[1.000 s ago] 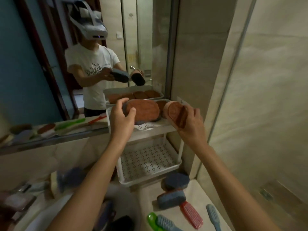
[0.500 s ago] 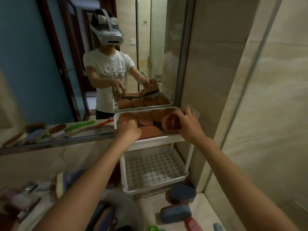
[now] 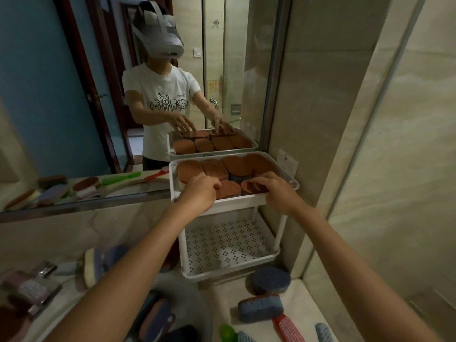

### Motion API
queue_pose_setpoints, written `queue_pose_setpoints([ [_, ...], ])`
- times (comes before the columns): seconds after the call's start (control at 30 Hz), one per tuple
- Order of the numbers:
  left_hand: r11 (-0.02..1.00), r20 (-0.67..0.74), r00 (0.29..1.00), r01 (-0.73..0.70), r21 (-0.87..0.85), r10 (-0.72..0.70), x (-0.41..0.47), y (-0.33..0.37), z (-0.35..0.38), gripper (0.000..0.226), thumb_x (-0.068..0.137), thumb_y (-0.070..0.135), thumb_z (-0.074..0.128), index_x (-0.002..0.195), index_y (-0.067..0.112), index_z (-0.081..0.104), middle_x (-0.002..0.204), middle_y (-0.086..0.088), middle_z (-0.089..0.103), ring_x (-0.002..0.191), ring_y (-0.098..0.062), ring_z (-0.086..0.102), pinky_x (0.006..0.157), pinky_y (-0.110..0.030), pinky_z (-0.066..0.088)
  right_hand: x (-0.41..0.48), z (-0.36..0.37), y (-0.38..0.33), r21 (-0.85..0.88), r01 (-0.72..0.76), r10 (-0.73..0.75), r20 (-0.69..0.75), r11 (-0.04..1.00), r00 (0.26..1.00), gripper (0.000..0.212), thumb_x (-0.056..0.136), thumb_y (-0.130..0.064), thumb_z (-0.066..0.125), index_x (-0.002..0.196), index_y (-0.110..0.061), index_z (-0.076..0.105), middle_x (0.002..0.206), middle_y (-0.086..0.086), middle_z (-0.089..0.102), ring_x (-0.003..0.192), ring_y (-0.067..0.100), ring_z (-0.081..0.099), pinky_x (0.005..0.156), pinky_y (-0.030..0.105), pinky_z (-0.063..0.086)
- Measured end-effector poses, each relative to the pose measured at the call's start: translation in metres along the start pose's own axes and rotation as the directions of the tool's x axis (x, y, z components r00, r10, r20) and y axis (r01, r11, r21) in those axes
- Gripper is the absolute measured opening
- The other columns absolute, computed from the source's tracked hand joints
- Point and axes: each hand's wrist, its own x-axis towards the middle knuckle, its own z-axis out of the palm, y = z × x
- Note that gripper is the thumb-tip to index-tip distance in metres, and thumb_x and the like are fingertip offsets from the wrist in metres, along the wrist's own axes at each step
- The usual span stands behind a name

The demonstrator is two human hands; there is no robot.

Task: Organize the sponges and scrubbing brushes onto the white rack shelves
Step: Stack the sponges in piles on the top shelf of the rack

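Sponges (image 3: 222, 169), brown-faced, in two rows on the top shelf of the white rack (image 3: 246, 202), at 12 o'clock. Left hand (image 3: 199, 192) and right hand (image 3: 277, 191) rest on the front-row pair with fingers spread flat, pressing rather than gripping, probably to seat them level inside the rim. Perforated lower shelf (image 3: 227, 243) beneath. Blue sponges (image 3: 270, 280) and scrubbing brushes (image 3: 287, 327) wait on the counter (image 3: 306, 299), at 5 o'clock.
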Motion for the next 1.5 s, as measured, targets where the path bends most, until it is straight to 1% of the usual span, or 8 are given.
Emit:
queue_pose_setpoints([
  [0.13, 1.000, -0.024, 0.999, -0.021, -0.007, 0.021, -0.004, -0.004, 0.006, 0.047, 0.092, -0.001, 0.031, 0.125, 0.018, 0.057, 0.128, -0.014, 0.046, 0.123, -0.030, 0.041, 0.104, -0.047, 0.036, -0.010, 0.010, -0.006, -0.013, 0.042, -0.043, -0.113, 0.999, 0.993, 0.060, 0.079, 0.008, 0.049, 0.133, -0.020, 0.050, 0.137, 0.009, 0.049, 0.128, 0.029, 0.042, 0.106, 0.041, 0.034],
  [0.33, 0.992, -0.204, 0.976, -0.098, -0.085, 0.079, -0.028, 0.006, 0.021, 0.048, 0.090, -0.005, 0.034, 0.133, 0.009, 0.048, 0.132, -0.012, 0.047, 0.123, -0.027, 0.043, 0.103, -0.034, 0.036, -0.040, 0.032, -0.022, 0.094, 0.178, -0.122, -0.426, 0.979, 0.896, 0.043, 0.073, 0.006, 0.049, 0.114, -0.002, 0.061, 0.128, 0.019, 0.054, 0.122, 0.033, 0.048, 0.104, 0.050, 0.039],
  [0.5, 0.927, -0.607, 0.771, -0.348, -0.142, 0.196, -0.093, 0.014, 0.073, 0.032, 0.085, 0.003, 0.040, 0.106, 0.000, 0.064, 0.101, -0.014, 0.065, 0.099, -0.022, 0.059, 0.087, -0.031, 0.048, -0.093, 0.095, -0.020, 0.120, 0.178, -0.099, -0.481, 0.977, 0.871, 0.029, 0.069, -0.002, 0.046, 0.097, -0.004, 0.051, 0.110, 0.014, 0.051, 0.094, 0.025, 0.054, 0.072, 0.022, 0.048],
  [0.6, 0.915, -0.404, 0.911, -0.232, -0.331, 0.085, -0.127, 0.006, 0.125, 0.030, 0.088, 0.004, 0.043, 0.110, 0.004, 0.063, 0.106, -0.012, 0.064, 0.100, -0.021, 0.059, 0.086, -0.027, 0.045, -0.115, 0.139, 0.010, 0.232, -0.084, 0.127, -0.179, 0.969, 0.976, 0.026, 0.075, 0.001, 0.057, 0.100, -0.001, 0.059, 0.108, 0.017, 0.056, 0.093, 0.033, 0.058, 0.072, 0.031, 0.045],
  [0.73, 0.915, 0.021, 0.986, 0.159, -0.371, -0.163, -0.145, -0.025, 0.184, 0.034, 0.087, 0.000, 0.045, 0.118, 0.008, 0.058, 0.121, -0.010, 0.059, 0.110, -0.024, 0.056, 0.091, -0.024, 0.040, -0.133, 0.180, 0.054, 0.170, -0.362, 0.336, 0.165, 0.916, 0.927, 0.031, 0.083, -0.009, 0.057, 0.114, -0.002, 0.057, 0.121, 0.019, 0.053, 0.114, 0.035, 0.050, 0.091, 0.036, 0.040],
  [0.87, 0.861, 0.294, 0.892, 0.425, -0.280, -0.345, -0.148, -0.045, 0.210, 0.033, 0.088, 0.004, 0.043, 0.118, 0.009, 0.056, 0.123, -0.012, 0.058, 0.111, -0.025, 0.055, 0.092, -0.029, 0.042, -0.126, 0.194, 0.067, 0.150, -0.413, 0.373, 0.236, 0.898, 0.897, 0.035, 0.084, -0.018, 0.060, 0.116, -0.004, 0.055, 0.123, 0.020, 0.053, 0.112, 0.034, 0.051, 0.092, 0.034, 0.041],
  [1.27, 0.748, 0.523, 0.741, 0.609, -0.262, -0.421, -0.137, -0.041, 0.229, 0.029, 0.091, 0.009, 0.042, 0.117, 0.006, 0.055, 0.123, -0.017, 0.058, 0.112, -0.031, 0.056, 0.094, -0.034, 0.046, -0.120, 0.191, 0.064, 0.052, -0.061, 0.019, 0.587, 0.997, 0.809, 0.061, 0.075, -0.034, 0.069, 0.130, -0.019, 0.049, 0.144, 0.009, 0.030, 0.129, 0.030, 0.033, 0.106, 0.035, 0.030],
  [1.5, 0.328, 0.679, 0.550, 0.835, -0.442, -0.485, -0.141, -0.032, 0.233, 0.025, 0.094, 0.010, 0.045, 0.117, 0.005, 0.052, 0.115, -0.017, 0.055, 0.095, -0.029, 0.060, 0.076, -0.033, 0.054, -0.149, 0.196, 0.062, 0.002, -0.049, 0.038, 0.618, 0.999, 0.785, 0.067, 0.076, -0.038, 0.067, 0.133, -0.018, 0.039, 0.135, 0.011, 0.036, 0.122, 0.028, 0.035, 0.103, 0.042, 0.038],
])
